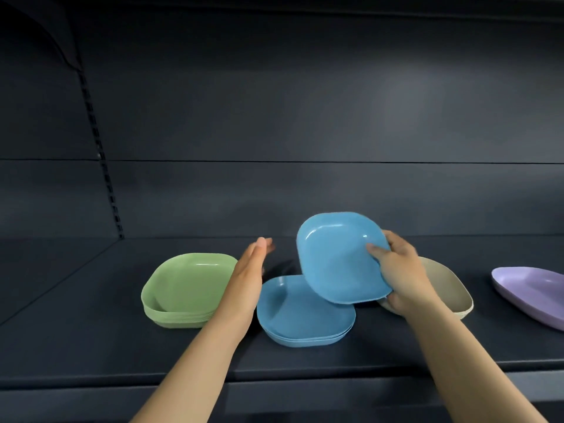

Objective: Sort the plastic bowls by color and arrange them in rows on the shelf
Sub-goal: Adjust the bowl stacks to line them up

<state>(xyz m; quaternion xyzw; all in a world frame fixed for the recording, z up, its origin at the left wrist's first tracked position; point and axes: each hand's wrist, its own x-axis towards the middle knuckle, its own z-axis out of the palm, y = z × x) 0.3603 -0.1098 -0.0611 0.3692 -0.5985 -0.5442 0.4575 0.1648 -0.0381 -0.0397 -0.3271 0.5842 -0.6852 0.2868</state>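
Note:
My right hand [396, 270] grips a blue bowl [335, 257] by its right rim, thumb inside, and holds it tilted toward me above the shelf. Below it a short stack of blue bowls [299, 315] sits on the dark shelf [91, 346]. To the left stands a stack of several green bowls [186, 288]. My left hand [250, 270] hovers with straight fingers between the green stack and the blue stack, holding nothing. A beige bowl [448, 285] lies behind my right hand, partly hidden. A purple bowl [528, 288] sits at the far right.
The shelf's dark back panel [305, 117] rises right behind the bowls. A slotted upright [100, 154] runs down the left side. The shelf's front edge [305, 374] lies just below the blue stack.

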